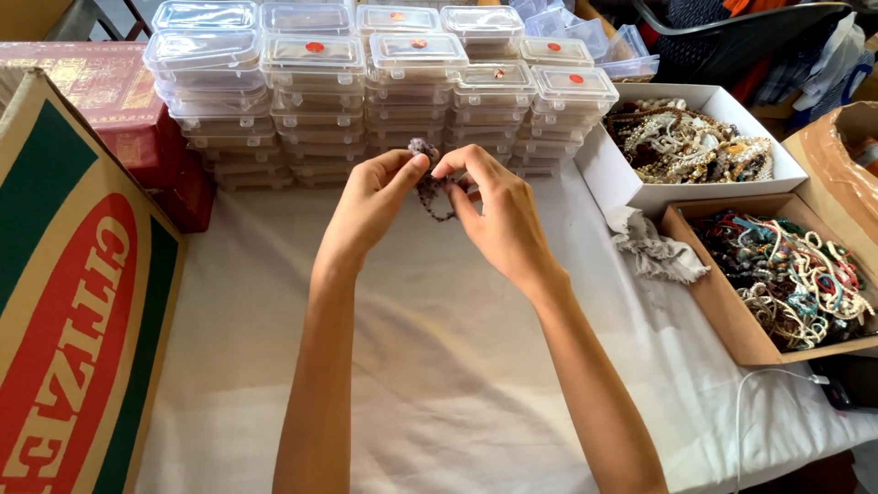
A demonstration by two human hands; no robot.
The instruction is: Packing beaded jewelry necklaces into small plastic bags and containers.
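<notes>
Purplish-grey beads make up a small bracelet (432, 187) held in the air between both hands, above the white-clothed counter (439, 366) and just in front of the stacked clear plastic boxes (366, 101). The left hand (370, 201) pinches the upper end of the strand between thumb and forefinger — its grip pressed together on the beads near the top. The right hand (494, 215) pinches the other side, thumb and forefinger closed on the strand, with the loop hanging down between the two grips. Neither hand is clearly nearer; the bracelet lies at both sets of fingertips, its long axis running roughly up and down, slightly bunched. It looks dull and knobbly, the beads small and closely strung — finer detail is too small to tell. To the right sit a white box (613, 169) and a brown tray (722, 302), both full of mixed bracelets.
</notes>
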